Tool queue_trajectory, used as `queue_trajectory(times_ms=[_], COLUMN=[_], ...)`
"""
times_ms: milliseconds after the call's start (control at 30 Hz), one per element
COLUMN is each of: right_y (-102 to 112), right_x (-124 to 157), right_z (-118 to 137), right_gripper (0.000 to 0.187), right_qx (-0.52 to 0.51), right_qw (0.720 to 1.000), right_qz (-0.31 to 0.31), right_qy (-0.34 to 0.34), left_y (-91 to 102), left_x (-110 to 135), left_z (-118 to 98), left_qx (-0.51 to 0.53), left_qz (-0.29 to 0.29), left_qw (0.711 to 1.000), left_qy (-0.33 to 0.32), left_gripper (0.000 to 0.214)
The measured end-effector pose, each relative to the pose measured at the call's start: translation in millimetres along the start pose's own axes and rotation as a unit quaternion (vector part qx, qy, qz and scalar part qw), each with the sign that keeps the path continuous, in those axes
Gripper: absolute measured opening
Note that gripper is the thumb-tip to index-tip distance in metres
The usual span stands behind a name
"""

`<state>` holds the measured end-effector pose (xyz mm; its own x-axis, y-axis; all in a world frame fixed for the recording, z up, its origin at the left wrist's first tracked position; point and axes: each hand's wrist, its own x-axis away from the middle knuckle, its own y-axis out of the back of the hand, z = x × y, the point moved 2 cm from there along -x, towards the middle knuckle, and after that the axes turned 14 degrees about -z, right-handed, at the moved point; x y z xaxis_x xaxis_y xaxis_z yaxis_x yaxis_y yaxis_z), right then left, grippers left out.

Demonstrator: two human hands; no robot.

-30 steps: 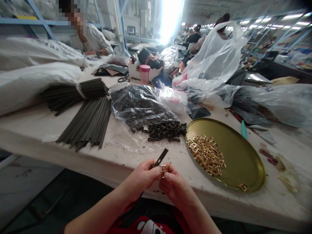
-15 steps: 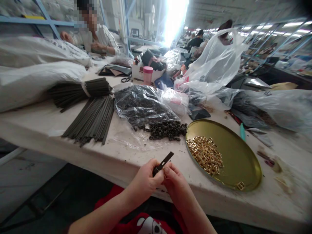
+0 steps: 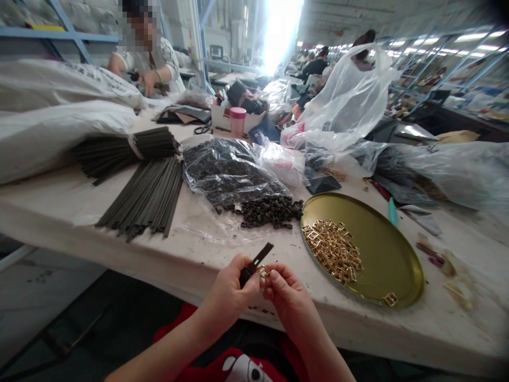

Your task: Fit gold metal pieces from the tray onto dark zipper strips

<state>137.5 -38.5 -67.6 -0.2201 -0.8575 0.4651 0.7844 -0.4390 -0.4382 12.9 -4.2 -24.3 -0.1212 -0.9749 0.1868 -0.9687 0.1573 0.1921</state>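
Observation:
My left hand [image 3: 233,289] is closed on a dark strap [image 3: 260,255] with a slot near its upper end, which points up and to the right. Beside it, my right hand [image 3: 287,291] pinches a small gold buckle [image 3: 264,271] at the strap's side; whether the strap passes through it I cannot tell. Both hands are just over the table's front edge. To their right, a pile of gold buckles [image 3: 333,250] lies in a round gold tray [image 3: 382,249]. Small black loops [image 3: 270,212] spill from a clear plastic bag [image 3: 234,170] beyond the hands.
Dark strips [image 3: 141,199] lie fanned out on the left, below a tied bundle [image 3: 127,148]. White sacks [image 3: 59,127] fill the table's left side. A pink-lidded jar [image 3: 237,122] and clear bags [image 3: 342,101] stand at the back. A co-worker [image 3: 151,58] sits across the table.
My hands have drawn slightly apart, and the gold buckle now shows between them. The strap has shifted a little left. The co-worker's hands have moved.

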Motion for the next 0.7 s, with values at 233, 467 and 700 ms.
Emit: queue_trajectory(times_ms=[233,467,700], right_y=[-1,2,-7], right_x=[-3,-3,-3], right_z=[1,11,-2], right_gripper=[0.019,0.022,0.029], right_qx=[0.054,0.159,0.079], right_qw=[0.998,0.981,0.991], right_qz=[-0.010,-0.030,-0.077], right_qy=[0.034,0.110,0.074], left_y=[-4.1,-2.1,-9.1], left_x=[-5,-12,-2], left_z=[1,3,8], left_qx=[0.018,-0.003,0.002], left_qz=[0.010,0.060,0.007], left_qw=[0.998,0.998,0.999], left_qy=[0.052,0.036,-0.034], left_gripper=[0.014,0.023,0.025])
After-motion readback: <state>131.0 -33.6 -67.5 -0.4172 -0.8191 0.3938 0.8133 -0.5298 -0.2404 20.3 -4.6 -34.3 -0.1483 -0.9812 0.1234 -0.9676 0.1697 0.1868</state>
